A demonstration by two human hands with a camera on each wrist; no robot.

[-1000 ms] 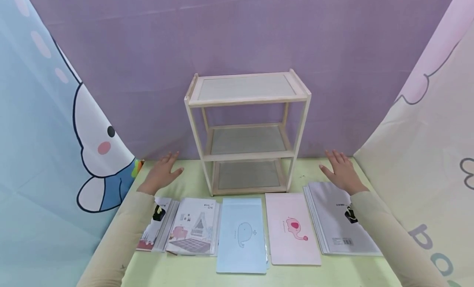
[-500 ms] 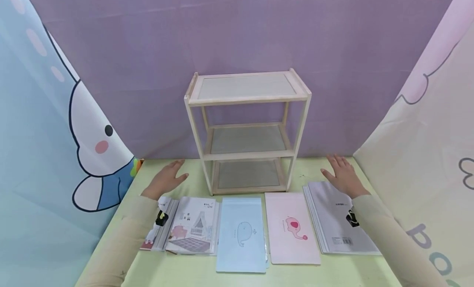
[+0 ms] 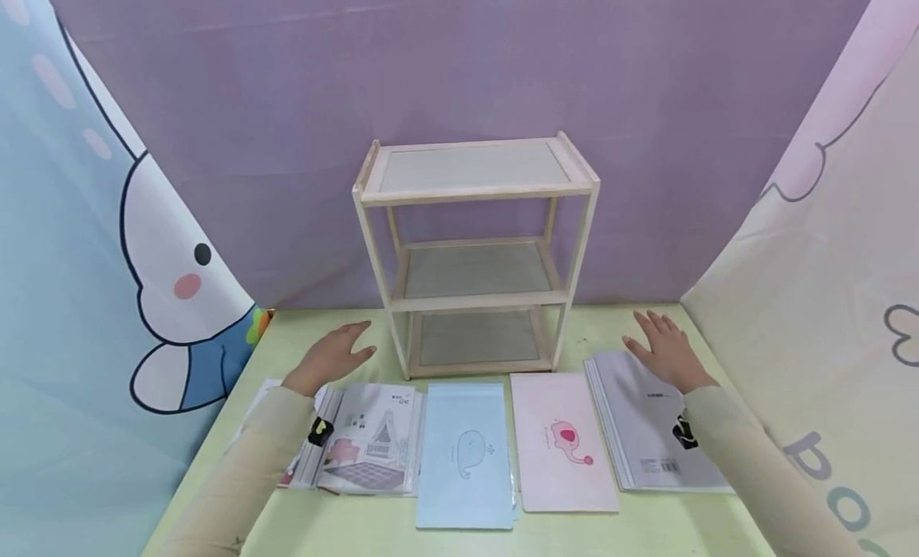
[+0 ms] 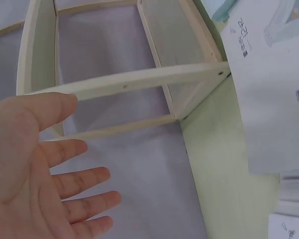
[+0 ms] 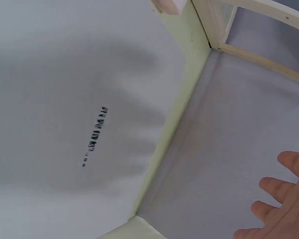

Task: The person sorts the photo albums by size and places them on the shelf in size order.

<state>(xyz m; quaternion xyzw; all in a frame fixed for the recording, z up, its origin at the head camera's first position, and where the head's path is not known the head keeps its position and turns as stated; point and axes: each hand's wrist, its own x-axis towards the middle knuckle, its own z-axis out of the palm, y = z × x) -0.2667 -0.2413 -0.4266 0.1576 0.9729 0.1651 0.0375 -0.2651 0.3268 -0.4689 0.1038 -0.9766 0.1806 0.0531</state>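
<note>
My left hand (image 3: 329, 357) hovers with spread fingers left of a pale wooden three-tier shelf (image 3: 478, 300); it holds nothing. In the left wrist view its palm and fingers (image 4: 82, 181) overlap the shelf's side frame (image 4: 139, 79). On the other side, my right hand (image 3: 669, 356) hangs over the back of a stack of white-covered books (image 3: 656, 441), fingers extended. Its shadow falls on the top cover (image 5: 65, 124) in the right wrist view. Between the arms lie a blue whale-print booklet (image 3: 467, 461), a pink elephant-print booklet (image 3: 563, 449) and an illustrated book stack (image 3: 373, 441).
Another book stack (image 3: 305, 457) lies partly under the left sleeve. The light green table (image 3: 366, 529) meets a purple cloth backdrop (image 3: 459, 62) behind the shelf. A blue cartoon cloth (image 3: 65, 302) hangs on the left, a cream one (image 3: 804, 302) on the right.
My left hand has come toward the shelf, rightward and a little nearer to me. The right hand has drawn slightly nearer to me. The shelf and books stay where they were.
</note>
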